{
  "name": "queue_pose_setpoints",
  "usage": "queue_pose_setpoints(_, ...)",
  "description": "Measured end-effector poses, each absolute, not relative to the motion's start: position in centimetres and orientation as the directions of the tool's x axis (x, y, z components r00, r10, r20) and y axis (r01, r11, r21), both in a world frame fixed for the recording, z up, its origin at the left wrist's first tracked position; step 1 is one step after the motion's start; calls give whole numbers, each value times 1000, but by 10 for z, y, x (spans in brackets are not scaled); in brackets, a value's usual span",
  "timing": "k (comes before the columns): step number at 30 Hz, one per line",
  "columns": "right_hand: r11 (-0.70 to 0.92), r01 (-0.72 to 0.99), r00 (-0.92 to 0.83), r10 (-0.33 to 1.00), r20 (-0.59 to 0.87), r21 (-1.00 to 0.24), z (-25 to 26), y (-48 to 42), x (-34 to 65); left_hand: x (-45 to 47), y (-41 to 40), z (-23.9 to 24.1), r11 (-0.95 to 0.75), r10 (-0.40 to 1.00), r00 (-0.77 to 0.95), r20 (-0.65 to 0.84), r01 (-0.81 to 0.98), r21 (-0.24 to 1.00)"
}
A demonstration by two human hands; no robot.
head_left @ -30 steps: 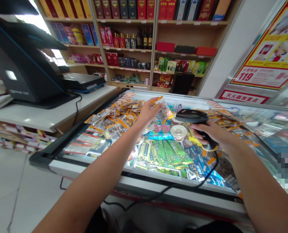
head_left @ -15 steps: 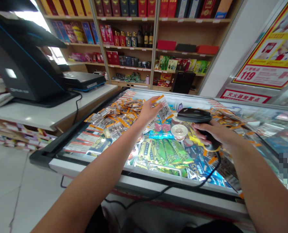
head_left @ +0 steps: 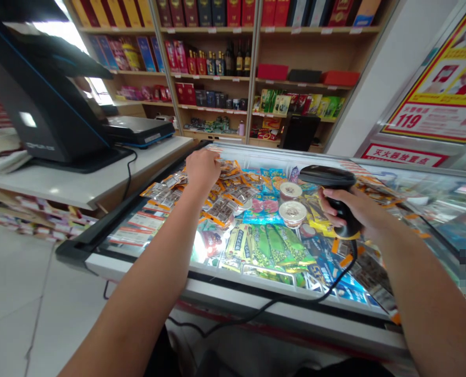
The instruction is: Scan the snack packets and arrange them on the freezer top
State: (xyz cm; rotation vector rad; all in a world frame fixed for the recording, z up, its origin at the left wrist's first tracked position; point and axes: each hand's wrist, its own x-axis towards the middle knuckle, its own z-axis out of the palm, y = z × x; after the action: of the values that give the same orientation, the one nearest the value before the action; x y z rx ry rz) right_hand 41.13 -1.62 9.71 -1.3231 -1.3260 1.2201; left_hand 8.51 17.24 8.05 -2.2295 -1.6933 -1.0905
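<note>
My right hand (head_left: 353,209) is wrapped around the grip of a black handheld barcode scanner (head_left: 328,176), held above the glass top of a chest freezer. From the scanner's handle a black cable (head_left: 276,302) runs down to the front edge. My left hand (head_left: 203,167) is at the far left of a pile of small clear snack packets with orange edges (head_left: 221,207). Its fingers are curled down and mostly hidden behind the knuckles; whatever they hold is out of sight. More orange-edged packets (head_left: 374,191) lie to the right, partly behind my right hand.
Under the glass, green ice-pop packs (head_left: 274,243), blue packs (head_left: 266,209) and white-lidded tubs (head_left: 292,212) show. A dark frame (head_left: 74,251) edges the freezer. To the left, a counter (head_left: 71,183) carries a dark terminal (head_left: 56,115) and a scale (head_left: 139,131). Stocked shelves (head_left: 213,78) stand behind.
My left hand has moved left, from the middle of the freezer to the pile. The packet it held out no longer shows in it. The scanner stays in my right hand, nearly still.
</note>
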Motion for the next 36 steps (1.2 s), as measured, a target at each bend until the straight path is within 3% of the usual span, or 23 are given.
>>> queue_pose_setpoints(2,-49,118,-37,998,-54,-992,98,-16,411,88,168,79,-249,864,97,494,935,251)
queue_pose_setpoints(5,-51,52,16,999,-50,-997,100,-16,414,94,163,81,-209,895,92,437,951,227)
queue_pose_setpoints(12,105,-304,123,990,70,-947,121,-24,441,106,157,84,-302,823,133,553,926,228)
queue_pose_setpoints(14,182,-482,110,983,147,-857,128,-32,452,130,142,77,-451,776,247,580,860,237)
queue_pose_setpoints(16,219,-659,68,970,232,-719,131,-39,464,165,116,64,-669,701,451,552,685,290)
queue_pose_setpoints(18,222,-800,28,942,334,-558,131,-43,476,204,84,49,-818,574,684,451,445,365)
queue_pose_setpoints(20,203,-872,-1,909,416,-446,128,-44,484,239,51,36,-896,398,845,356,276,348)
queue_pose_setpoints(23,232,-855,26,912,408,-464,126,-44,487,277,20,27,-954,223,941,256,158,254)
queue_pose_setpoints(28,414,-545,162,905,394,-729,129,-45,479,305,18,36,-994,57,983,175,38,106)
queue_pose_setpoints(32,448,-286,233,890,392,-847,131,-45,478,299,33,38,-989,123,965,231,139,-55)
queue_pose_setpoints(36,307,-229,172,947,272,-924,134,-42,476,272,54,37,-911,312,916,250,363,-195)
